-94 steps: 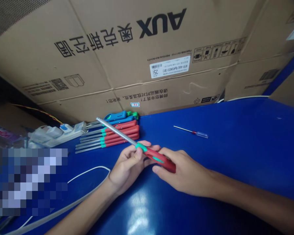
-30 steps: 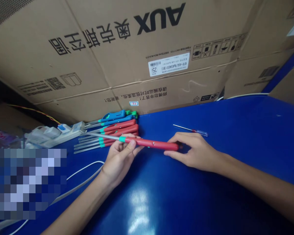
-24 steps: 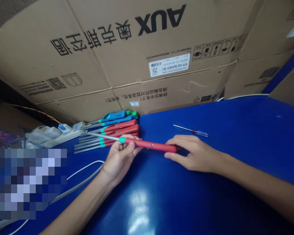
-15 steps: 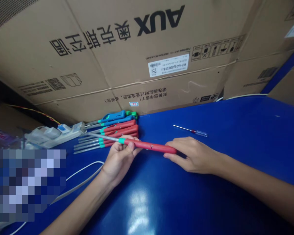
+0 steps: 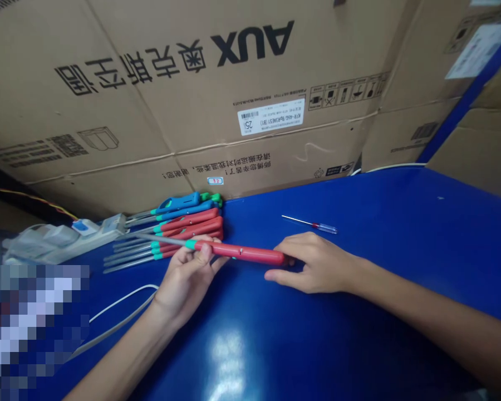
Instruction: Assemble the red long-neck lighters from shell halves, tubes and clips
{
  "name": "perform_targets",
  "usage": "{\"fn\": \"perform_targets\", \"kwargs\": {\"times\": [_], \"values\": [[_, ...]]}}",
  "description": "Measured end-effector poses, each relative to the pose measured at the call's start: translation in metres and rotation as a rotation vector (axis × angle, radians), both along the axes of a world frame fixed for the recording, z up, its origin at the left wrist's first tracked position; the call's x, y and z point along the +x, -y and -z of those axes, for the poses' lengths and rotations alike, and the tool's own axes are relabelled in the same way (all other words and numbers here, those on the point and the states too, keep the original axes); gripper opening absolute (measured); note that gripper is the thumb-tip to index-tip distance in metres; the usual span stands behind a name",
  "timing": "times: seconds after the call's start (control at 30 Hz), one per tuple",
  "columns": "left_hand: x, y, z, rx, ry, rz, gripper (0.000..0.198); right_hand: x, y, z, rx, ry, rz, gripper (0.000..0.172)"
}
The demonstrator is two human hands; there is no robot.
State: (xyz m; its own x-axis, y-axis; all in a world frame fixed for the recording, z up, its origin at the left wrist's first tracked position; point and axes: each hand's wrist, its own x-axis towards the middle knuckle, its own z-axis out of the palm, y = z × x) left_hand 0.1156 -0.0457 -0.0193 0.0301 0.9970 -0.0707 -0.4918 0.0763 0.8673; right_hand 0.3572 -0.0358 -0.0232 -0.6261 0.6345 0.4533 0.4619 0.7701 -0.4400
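Observation:
A long-nosed gas lighter (image 5: 246, 252) with a red handle, green collar and thin metal tube lies almost level across the middle of the view, its tube pointing left. My left hand (image 5: 187, 281) is closed round it near the collar, thumb on top. At the handle's right end, my right hand (image 5: 317, 262) has its fingers curled on the butt, with the thumb a little below the handle. Behind my left hand, several similar lighters lie in a row, with red handles (image 5: 200, 228) and blue handles (image 5: 187, 203). Their tubes point left.
A screwdriver (image 5: 325, 228) with a clear and red handle lies on the blue table (image 5: 359, 345). A large cardboard box (image 5: 150, 122) stands along the back. To the left are a white power strip (image 5: 87, 240) with plugs and a white cable (image 5: 121, 318).
The whole view has shifted, so the box and lighters appear farther left. My right thumb has come slightly away from the handle's underside. My left hand keeps its hold.

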Motion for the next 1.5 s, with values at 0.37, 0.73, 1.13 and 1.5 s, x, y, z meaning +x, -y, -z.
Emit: {"fn": "perform_targets", "kwargs": {"times": [0.37,0.73,1.13,1.5], "values": [[0.002,0.001,-0.002,-0.023,-0.023,0.057,0.025,-0.002,0.009,-0.007,-0.336,-0.087,-0.019,0.022],[0.016,0.020,0.003,0.026,-0.174,0.320,0.024,-0.029,0.025,-0.010,-1.318,-0.355,-0.260,0.055],[0.018,0.019,0.002,0.060,-0.073,0.334,0.018,-0.033,0.031,-0.001,-1.213,-0.267,-0.084,0.060],[0.019,0.020,0.004,0.066,-0.056,0.343,0.019,-0.036,0.032,-0.001,-1.192,-0.233,-0.050,0.059]]}}
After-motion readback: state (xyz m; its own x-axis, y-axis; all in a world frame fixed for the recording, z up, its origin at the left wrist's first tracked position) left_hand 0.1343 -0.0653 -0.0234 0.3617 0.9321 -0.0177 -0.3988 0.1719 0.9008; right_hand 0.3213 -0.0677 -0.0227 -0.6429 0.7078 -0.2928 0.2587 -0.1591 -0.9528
